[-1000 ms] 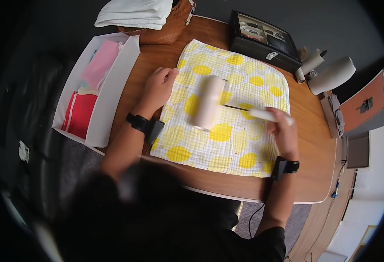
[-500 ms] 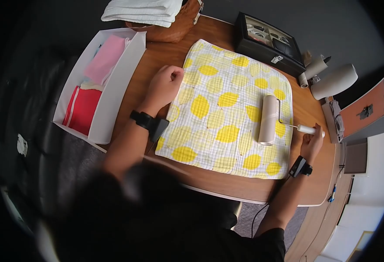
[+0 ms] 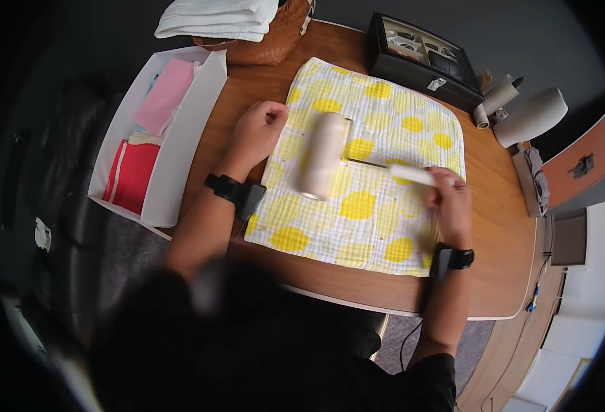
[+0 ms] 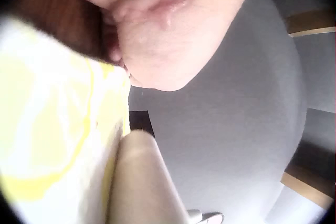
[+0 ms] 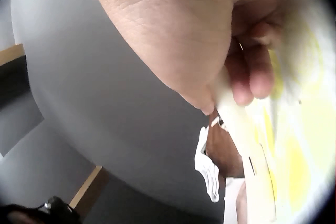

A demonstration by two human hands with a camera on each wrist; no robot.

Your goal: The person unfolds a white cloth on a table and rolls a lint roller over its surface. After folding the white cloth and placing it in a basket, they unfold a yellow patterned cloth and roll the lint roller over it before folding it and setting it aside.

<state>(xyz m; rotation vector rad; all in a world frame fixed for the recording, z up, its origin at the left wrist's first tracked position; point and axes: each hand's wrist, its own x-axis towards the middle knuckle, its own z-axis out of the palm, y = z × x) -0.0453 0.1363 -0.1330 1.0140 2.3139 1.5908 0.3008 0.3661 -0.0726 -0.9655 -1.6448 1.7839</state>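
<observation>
A quilted white cloth with yellow lemon shapes (image 3: 359, 206) lies flat on the wooden table. Across its left half stretches the pale cylinder of a lint roller (image 3: 323, 156), blurred, with a thin metal arm leading to a white handle (image 3: 412, 174). My right hand (image 3: 451, 202) grips that handle's end over the cloth's right side; in the right wrist view the thumb and fingers of the hand (image 5: 178, 35) close round it. My left hand (image 3: 258, 137) rests at the cloth's left edge, fingers curled; in the left wrist view its fingertips are mostly hidden beside the cloth (image 4: 47, 124).
On the left stands a white box (image 3: 189, 130) with pink and red folded fabrics. Behind are a brown bag (image 3: 268, 47) under a folded white cloth (image 3: 213, 19) and a black glass-topped case (image 3: 422, 72). At the right back lies a white roll-shaped object (image 3: 532, 117).
The roller went right across the cloth and is back on its left half, my right hand moving with it. My left hand stays by the cloth's left edge.
</observation>
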